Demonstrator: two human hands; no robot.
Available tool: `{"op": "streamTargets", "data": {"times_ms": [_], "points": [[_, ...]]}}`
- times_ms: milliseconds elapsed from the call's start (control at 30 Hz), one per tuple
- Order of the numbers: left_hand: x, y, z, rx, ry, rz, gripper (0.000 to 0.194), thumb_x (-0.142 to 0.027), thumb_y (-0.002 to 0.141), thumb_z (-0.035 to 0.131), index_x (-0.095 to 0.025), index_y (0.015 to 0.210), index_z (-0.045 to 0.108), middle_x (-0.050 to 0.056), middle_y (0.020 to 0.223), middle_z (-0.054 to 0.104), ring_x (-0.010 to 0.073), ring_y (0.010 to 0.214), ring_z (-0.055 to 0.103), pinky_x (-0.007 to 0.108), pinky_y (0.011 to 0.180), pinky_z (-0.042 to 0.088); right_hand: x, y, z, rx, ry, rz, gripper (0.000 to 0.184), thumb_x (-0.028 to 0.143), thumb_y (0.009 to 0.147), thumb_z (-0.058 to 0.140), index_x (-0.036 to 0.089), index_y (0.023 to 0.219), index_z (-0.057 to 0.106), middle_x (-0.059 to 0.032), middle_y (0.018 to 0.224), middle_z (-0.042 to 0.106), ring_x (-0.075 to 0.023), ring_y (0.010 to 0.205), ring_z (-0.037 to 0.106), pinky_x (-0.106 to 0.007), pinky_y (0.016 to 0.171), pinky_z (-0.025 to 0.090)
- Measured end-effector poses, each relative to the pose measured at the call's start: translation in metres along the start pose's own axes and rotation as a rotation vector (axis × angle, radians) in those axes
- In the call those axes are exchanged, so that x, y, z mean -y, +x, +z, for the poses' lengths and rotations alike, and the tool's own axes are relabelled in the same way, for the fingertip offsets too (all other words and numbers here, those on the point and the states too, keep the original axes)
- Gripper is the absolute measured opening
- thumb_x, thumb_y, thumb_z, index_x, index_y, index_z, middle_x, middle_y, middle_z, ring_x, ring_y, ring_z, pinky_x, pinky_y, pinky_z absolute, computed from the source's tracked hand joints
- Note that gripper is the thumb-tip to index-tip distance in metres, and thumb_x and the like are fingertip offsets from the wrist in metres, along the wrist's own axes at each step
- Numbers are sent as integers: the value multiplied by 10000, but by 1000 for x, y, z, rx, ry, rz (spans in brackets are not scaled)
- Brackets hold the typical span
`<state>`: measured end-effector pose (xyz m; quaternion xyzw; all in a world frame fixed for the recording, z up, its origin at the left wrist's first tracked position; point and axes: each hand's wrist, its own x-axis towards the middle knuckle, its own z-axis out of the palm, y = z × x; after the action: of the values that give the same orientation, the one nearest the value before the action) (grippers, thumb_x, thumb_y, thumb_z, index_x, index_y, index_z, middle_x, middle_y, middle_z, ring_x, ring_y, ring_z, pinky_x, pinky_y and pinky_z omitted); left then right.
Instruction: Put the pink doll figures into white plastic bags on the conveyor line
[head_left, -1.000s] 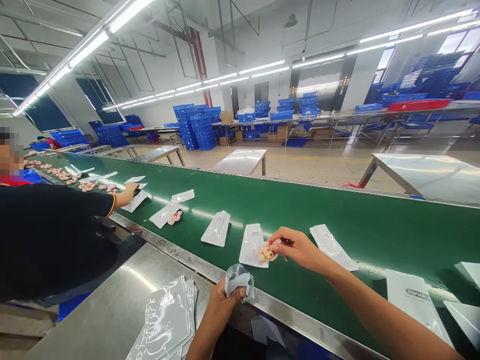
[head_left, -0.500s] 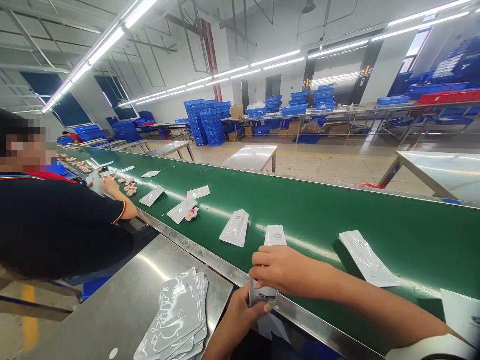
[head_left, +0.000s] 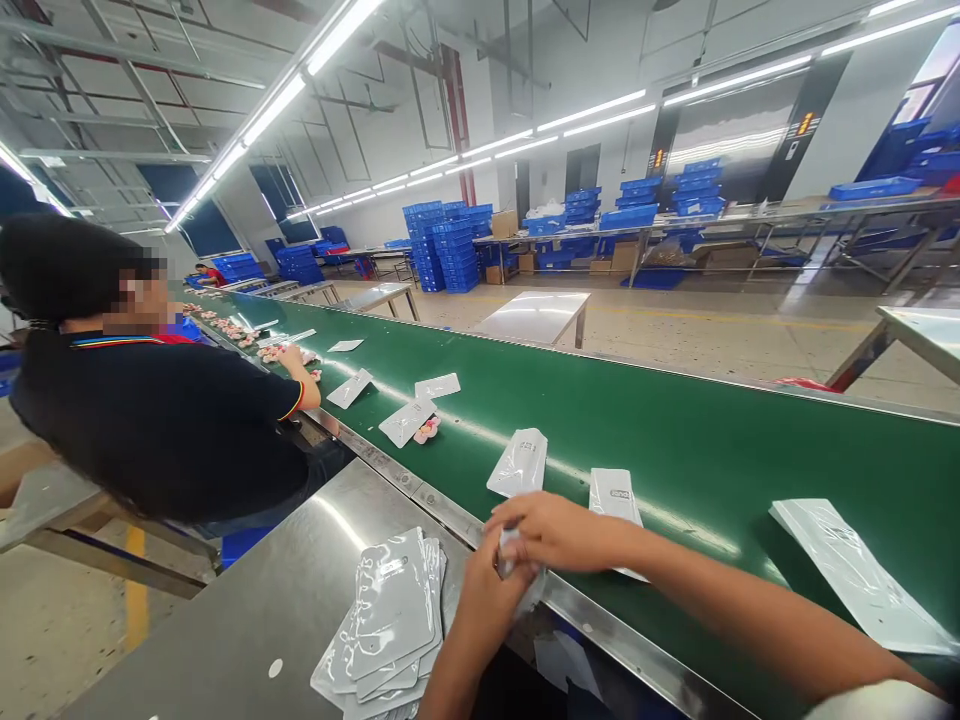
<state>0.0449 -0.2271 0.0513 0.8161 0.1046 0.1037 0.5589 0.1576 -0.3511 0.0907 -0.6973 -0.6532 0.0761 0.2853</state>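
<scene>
Over the near rail of the green conveyor belt [head_left: 675, 430], my two hands meet around a small white plastic pouch [head_left: 532, 596], mostly hidden by fingers and blurred. My left hand [head_left: 484, 600] is closed on it from below. From above, my right hand [head_left: 551, 532] curls its fingers onto its upper end. Just beyond my hands, a puffed pouch [head_left: 519, 462] and another printed pouch [head_left: 616, 492] lie on the belt. To the left of my left hand, a stack of flat grey-white pouches [head_left: 394, 610] sits on the steel table [head_left: 247, 610].
A co-worker [head_left: 180, 420] sits at the left, reaching over the belt. More pouches, one at the right [head_left: 862, 575], and pink flower-shaped pieces [head_left: 427, 429] lie along it. A metal rail [head_left: 637, 645] edges the belt. Stacked blue crates [head_left: 442, 245] stand beyond.
The view has swung left, so things appear shifted right. My right hand's fingers have come down closer to my left hand, covering more of the pouch. The co-worker's arm has moved over the belt.
</scene>
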Motion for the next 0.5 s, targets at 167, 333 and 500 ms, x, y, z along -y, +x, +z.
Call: {"op": "streamTargets", "data": {"times_ms": [167,333,500], "points": [[21,4,-52,-303,-46,-61,527,-378,843,480,-230,1334,356,93,1422,370,239,1322,298,415,1074,264,-78,68,-11,-36,-184,519,529,521,920,286,137,803,631,-39,769,625,-151,720,581,-223,595,408],[33,-6,-72,-326,-61,-193,505,-462,851,439,-268,1313,383,52,1445,330,242,1338,260,443,1078,255,-151,126,-21,122,-243,588,325,466,814,561,157,893,623,-22,834,631,-147,708,591,-231,600,446],[46,-3,-56,-353,-81,-306,527,-514,805,477,-281,1276,449,43,1430,361,286,1331,266,468,1068,260,-191,207,-21,154,-427,601,296,328,891,511,140,1119,530,-82,1105,552,-190,942,561,-390,799,481]]}}
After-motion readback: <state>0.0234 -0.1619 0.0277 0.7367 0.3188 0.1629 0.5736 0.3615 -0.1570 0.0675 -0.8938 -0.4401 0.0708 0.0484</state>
